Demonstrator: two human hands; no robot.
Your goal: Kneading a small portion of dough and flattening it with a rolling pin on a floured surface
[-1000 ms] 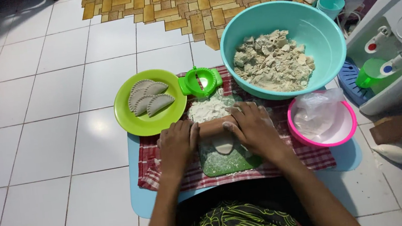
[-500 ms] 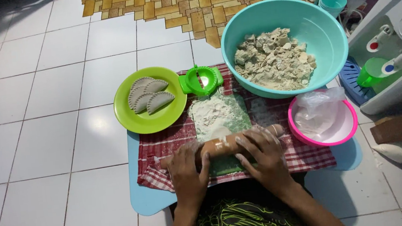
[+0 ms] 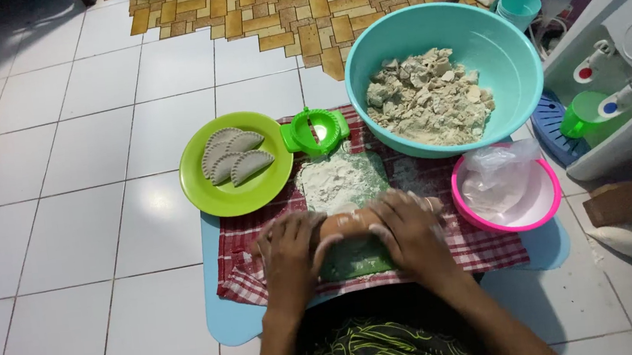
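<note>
White floor tiles point(image 3: 63, 227) make the work place, with a patch of brown mosaic tiles at the far side. On the floor lies a light blue mat point(image 3: 225, 320), and on it a red checked cloth point(image 3: 488, 249), which carries a green sheet point(image 3: 355, 177) dusted with white flour. Both hands lie side by side on a wooden rolling pin point(image 3: 346, 221): the left hand point(image 3: 288, 251) is curled over its left part and the right hand point(image 3: 409, 230) is laid over its right part, so both are closed on the pin, with only its middle showing between them. The pin is at the near part of the green sheet, and the heap of flour is just beyond it; the dough under the pin I cannot see well. I judge that the step in hand is rolling dough flat. The next move seems to need even pressure from both palms, so that the sheet comes out equally thin. To the far left stands a green plate point(image 3: 213, 200) with three folded pastries point(image 3: 232, 156), and a green dumpling press point(image 3: 316, 130) is just beside it. A teal bowl point(image 3: 506, 48) with crumbly filling is at the far right, and a pink bowl point(image 3: 539, 213) with a plastic bag is near it.
</note>
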